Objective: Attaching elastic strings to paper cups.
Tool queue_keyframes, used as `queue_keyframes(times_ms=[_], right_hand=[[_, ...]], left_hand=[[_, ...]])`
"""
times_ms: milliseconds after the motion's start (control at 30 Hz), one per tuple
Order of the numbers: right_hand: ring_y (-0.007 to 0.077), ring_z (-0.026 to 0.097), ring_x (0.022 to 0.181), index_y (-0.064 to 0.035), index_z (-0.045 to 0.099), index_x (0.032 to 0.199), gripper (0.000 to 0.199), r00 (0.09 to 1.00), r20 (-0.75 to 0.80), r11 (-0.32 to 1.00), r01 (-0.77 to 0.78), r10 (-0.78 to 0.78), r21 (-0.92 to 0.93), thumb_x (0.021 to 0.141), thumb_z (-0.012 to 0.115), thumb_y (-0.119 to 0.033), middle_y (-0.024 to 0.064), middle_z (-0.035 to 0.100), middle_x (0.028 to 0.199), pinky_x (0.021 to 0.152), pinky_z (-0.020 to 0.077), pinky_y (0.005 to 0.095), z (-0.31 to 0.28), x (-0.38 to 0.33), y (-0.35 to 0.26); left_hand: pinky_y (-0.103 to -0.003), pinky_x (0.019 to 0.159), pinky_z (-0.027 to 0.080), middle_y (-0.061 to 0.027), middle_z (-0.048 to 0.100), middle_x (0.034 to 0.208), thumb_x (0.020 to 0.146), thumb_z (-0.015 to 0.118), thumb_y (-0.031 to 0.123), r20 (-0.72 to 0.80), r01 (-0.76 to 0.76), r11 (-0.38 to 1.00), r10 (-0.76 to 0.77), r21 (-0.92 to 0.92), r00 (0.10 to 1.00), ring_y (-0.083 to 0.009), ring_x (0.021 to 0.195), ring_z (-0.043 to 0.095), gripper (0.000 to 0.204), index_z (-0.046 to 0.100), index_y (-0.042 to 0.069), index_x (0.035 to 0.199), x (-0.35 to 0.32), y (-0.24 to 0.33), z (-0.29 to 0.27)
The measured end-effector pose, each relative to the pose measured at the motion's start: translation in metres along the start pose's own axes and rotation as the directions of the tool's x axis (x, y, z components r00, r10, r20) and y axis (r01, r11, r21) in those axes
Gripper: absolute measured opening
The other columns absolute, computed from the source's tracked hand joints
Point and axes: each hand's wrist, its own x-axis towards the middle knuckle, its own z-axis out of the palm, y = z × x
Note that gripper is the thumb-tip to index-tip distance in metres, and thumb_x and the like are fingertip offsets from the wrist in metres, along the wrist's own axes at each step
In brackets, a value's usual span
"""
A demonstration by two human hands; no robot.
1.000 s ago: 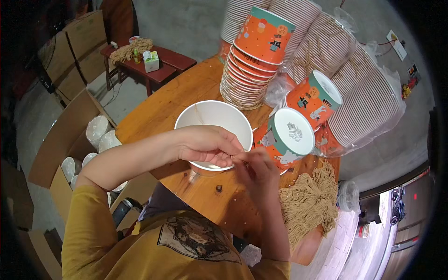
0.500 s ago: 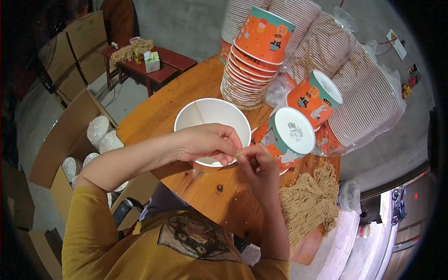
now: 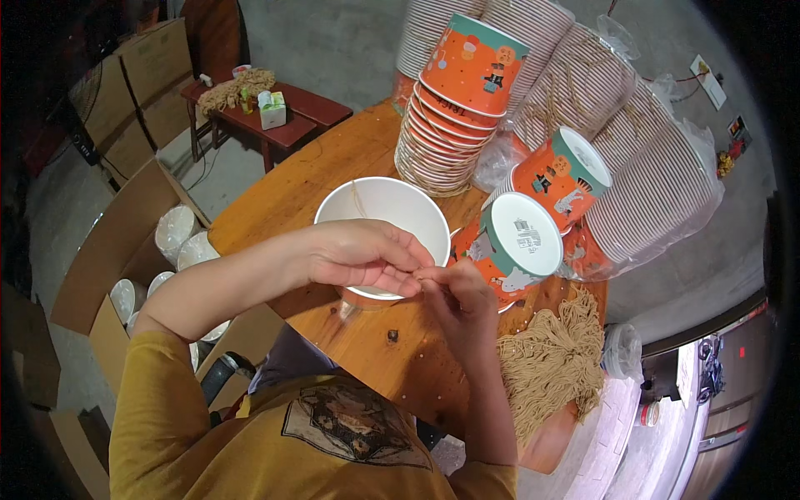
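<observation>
An open paper tub [image 3: 408,204], white inside and orange outside, stands at the table's edge in front of me. A thin tan string [image 3: 357,198] hangs over its far left rim. My left hand [image 3: 371,257] reaches across the tub, its fingertips pinched together at the near right rim. There my right hand [image 3: 460,302] meets it, thumb and forefinger pinching too. A small bit of tan string shows between the fingertips, partly hidden by them. To the right of my right hand lies a bundle of loose tan strings [image 3: 554,358].
Upside-down orange tubs [image 3: 527,233] stand beyond my right hand. Behind the open tub rises a tall stack of orange tubs [image 3: 467,83] with strings round it. Bagged tub stacks [image 3: 650,183] fill the back right. A carton of wrapped tubs [image 3: 104,237] sits left of the wooden table [image 3: 292,196].
My left hand's fingers have straightened and spread a little, while its tips stay against my right hand's. The open tub has shifted very slightly right.
</observation>
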Motion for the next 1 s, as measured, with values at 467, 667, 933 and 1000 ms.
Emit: queue_keyframes(times_ms=[467, 667, 933, 1000], right_hand=[[0.0099, 0.05, 0.066, -0.0048, 0.069, 0.109, 0.025, 0.994, 0.111, 0.981, -0.019, -0.003, 0.194, 0.09, 0.054, 0.005, 0.0015, 0.051, 0.072, 0.061, 0.0389, 0.023, -0.004, -0.003, 0.014], [0.0012, 0.042, 0.064, -0.0058, 0.062, 0.119, 0.027, 0.918, 0.318, 0.74, -0.382, 0.237, 0.553, 0.098, 0.046, -0.003, -0.0065, 0.047, 0.073, 0.057, 0.0334, 0.018, -0.012, -0.005, 0.009], [-0.0002, 0.04, 0.062, -0.0055, 0.061, 0.111, 0.016, 0.932, 0.192, 0.734, -0.36, 0.306, 0.576, 0.096, 0.056, -0.006, -0.0085, 0.048, 0.072, 0.055, 0.0325, 0.017, -0.003, -0.001, 0.007], [0.0004, 0.044, 0.059, -0.0063, 0.062, 0.103, 0.013, 0.948, 0.106, 0.86, -0.316, 0.299, 0.401, 0.092, 0.065, -0.012, -0.0077, 0.049, 0.067, 0.053, 0.0357, 0.018, 0.0, -0.002, 0.007]], left_hand=[[-0.027, 0.093, 0.052, -0.0118, 0.061, 0.11, 0.09, 0.057, -0.005, 0.048, -0.037, 0.999, 0.039, -0.027, 0.998, -0.0198, 0.101, 0.064, 0.031, 0.05, -0.001, 0.119, -0.003, -0.002, 0.001], [-0.024, 0.088, 0.051, -0.0084, 0.061, 0.106, 0.087, 0.059, -0.008, 0.088, -0.075, 0.993, 0.067, 0.088, 0.994, -0.0152, 0.098, 0.063, 0.035, 0.05, -0.001, 0.12, -0.004, -0.002, -0.003], [-0.022, 0.083, 0.045, -0.0022, 0.056, 0.093, 0.088, 0.059, -0.004, -0.032, -0.215, 0.742, 0.304, 0.635, 0.952, -0.0095, 0.088, 0.056, 0.037, 0.048, 0.003, 0.123, -0.003, -0.011, 0.012], [-0.022, 0.079, 0.042, -0.0025, 0.054, 0.091, 0.086, 0.057, -0.001, 0.0, -0.265, 0.657, 0.374, 0.706, 0.928, -0.0093, 0.084, 0.051, 0.041, 0.045, 0.003, 0.124, -0.004, -0.012, 0.015]])
